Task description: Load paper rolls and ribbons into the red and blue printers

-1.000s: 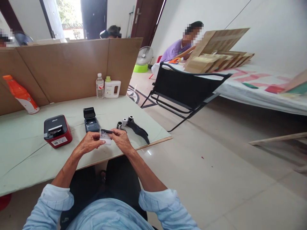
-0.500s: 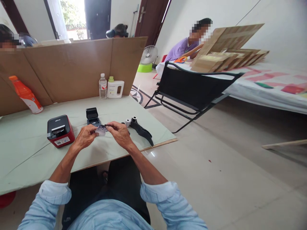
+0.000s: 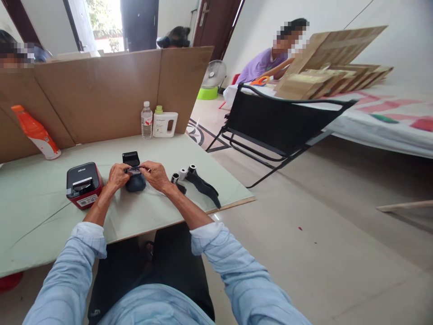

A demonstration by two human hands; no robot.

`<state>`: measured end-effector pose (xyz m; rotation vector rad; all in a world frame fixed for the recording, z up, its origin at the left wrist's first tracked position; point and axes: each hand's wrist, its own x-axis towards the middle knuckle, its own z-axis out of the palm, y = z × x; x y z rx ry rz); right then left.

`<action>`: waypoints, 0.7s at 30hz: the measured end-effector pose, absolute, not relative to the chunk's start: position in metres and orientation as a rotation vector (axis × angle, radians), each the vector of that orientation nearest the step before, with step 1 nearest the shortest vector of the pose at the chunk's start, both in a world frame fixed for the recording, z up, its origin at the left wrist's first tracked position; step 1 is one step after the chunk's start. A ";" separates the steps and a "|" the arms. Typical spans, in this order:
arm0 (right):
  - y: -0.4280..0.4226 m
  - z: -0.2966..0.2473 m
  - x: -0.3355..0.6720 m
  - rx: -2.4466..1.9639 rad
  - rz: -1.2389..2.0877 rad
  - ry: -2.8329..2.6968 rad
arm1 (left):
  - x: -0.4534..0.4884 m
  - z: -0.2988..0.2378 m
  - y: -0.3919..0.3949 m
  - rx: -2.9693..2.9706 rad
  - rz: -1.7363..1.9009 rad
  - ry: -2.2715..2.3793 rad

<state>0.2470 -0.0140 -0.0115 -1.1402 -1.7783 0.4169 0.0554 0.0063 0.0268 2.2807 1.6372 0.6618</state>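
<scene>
Both my hands are at a small dark blue printer point(image 3: 135, 182) with its black lid raised, on the pale green table point(image 3: 40, 212). My left hand point(image 3: 117, 177) and my right hand point(image 3: 154, 175) pinch a small paper roll part point(image 3: 134, 170) between their fingertips, right over the printer's open bay. A red and black label printer point(image 3: 83, 184) stands just left of my left hand. To the right of my right hand lie small paper rolls point(image 3: 183, 174) and a black strap-like piece point(image 3: 204, 188).
A brown cardboard screen point(image 3: 101, 95) backs the table, with an orange bottle point(image 3: 35, 133), a water bottle point(image 3: 146, 120) and a white jug point(image 3: 164, 124) along it. A black folding chair point(image 3: 277, 126) stands to the right. Other people sit behind the screen and by stacked cardboard point(image 3: 324, 72).
My hands have moved forward with the small part, from near the table edge to directly over the dark blue printer. The view has shifted a little.
</scene>
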 end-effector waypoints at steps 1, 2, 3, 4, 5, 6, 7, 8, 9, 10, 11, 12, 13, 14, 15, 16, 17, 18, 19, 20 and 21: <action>-0.013 -0.013 0.247 -1.144 0.411 -1.785 | 0.055 0.026 0.008 2.274 0.652 1.652; -0.012 -0.015 0.247 -1.149 0.403 -1.789 | 0.055 0.026 0.010 2.267 0.636 1.669; -0.011 -0.016 0.247 -1.152 0.392 -1.794 | 0.055 0.025 0.011 2.260 0.615 1.687; -0.011 -0.016 0.246 -1.154 0.379 -1.800 | 0.056 0.026 0.013 2.254 0.592 1.704; -0.010 -0.017 0.245 -1.155 0.365 -1.807 | 0.056 0.026 0.015 2.251 0.569 1.722; -0.009 -0.017 0.244 -1.154 0.349 -1.816 | 0.057 0.027 0.017 2.252 0.549 1.735; -0.008 -0.017 0.243 -1.155 0.334 -1.827 | 0.057 0.027 0.019 2.259 0.532 1.743; -0.008 -0.017 0.242 -1.156 0.321 -1.839 | 0.058 0.028 0.020 2.271 0.518 1.746; -0.007 -0.017 0.241 -1.159 0.308 -1.852 | 0.059 0.028 0.022 2.284 0.503 1.744; -0.007 -0.018 0.241 -1.164 0.296 -1.863 | 0.060 0.028 0.024 2.295 0.484 1.738; -0.007 -0.019 0.240 -1.168 0.286 -1.876 | 0.060 0.028 0.025 2.302 0.464 1.733; -0.007 -0.019 0.240 -1.170 0.277 -1.889 | 0.061 0.028 0.027 2.306 0.442 1.730; -0.007 -0.020 0.239 -1.171 0.269 -1.902 | 0.061 0.027 0.028 2.308 0.416 1.729; -0.007 -0.021 0.239 -1.170 0.260 -1.916 | 0.061 0.027 0.029 2.311 0.389 1.727; -0.008 -0.022 0.238 -1.168 0.249 -1.934 | 0.061 0.026 0.030 2.316 0.363 1.725; -0.009 -0.023 0.238 -1.167 0.237 -1.954 | 0.061 0.026 0.030 2.324 0.342 1.719; -0.010 -0.024 0.237 -1.170 0.223 -1.975 | 0.060 0.025 0.030 2.337 0.328 1.706; -0.011 -0.025 0.236 -1.175 0.208 -1.996 | 0.059 0.024 0.029 2.351 0.323 1.685; -0.012 -0.025 0.236 -1.181 0.194 -2.015 | 0.057 0.023 0.028 2.363 0.329 1.657; -0.013 -0.026 0.235 -1.187 0.182 -2.032 | 0.055 0.022 0.028 2.371 0.344 1.627; -0.014 -0.028 0.234 -1.190 0.173 -2.045 | 0.052 0.020 0.027 2.371 0.371 1.604</action>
